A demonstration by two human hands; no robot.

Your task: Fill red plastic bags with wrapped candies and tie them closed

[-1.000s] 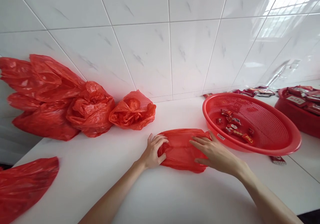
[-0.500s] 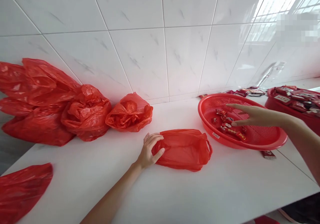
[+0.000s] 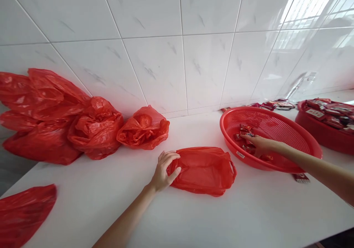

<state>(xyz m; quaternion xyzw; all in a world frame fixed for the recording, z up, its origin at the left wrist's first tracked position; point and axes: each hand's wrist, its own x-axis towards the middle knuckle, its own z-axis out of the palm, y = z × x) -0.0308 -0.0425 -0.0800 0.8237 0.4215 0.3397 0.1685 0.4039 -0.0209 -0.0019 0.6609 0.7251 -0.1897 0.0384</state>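
A red plastic bag [image 3: 203, 170] lies spread open on the white table, its mouth facing up. My left hand [image 3: 165, 170] grips the bag's left rim, with fingers and thumb curved around the edge. To the right, my right hand [image 3: 261, 144] is down inside a red perforated plastic basket [image 3: 301, 137]. Its fingers are apart and touch small red wrapped candies [image 3: 247, 131]. Part of those fingers is hidden among the candies.
Several bunched red plastic bags [image 3: 94, 130] stand along the tiled wall at left. Another red bag [image 3: 24, 214] lies front left. A second red basket [image 3: 309, 120] full of wrapped packets sits far right. Loose packets [image 3: 276, 104] lie behind the perforated basket; one packet [image 3: 301, 178] is beside it.
My right hand has gone down from above the perforated basket to the candies in it. My left hand stays at the bag's rim. The view has shifted slightly.
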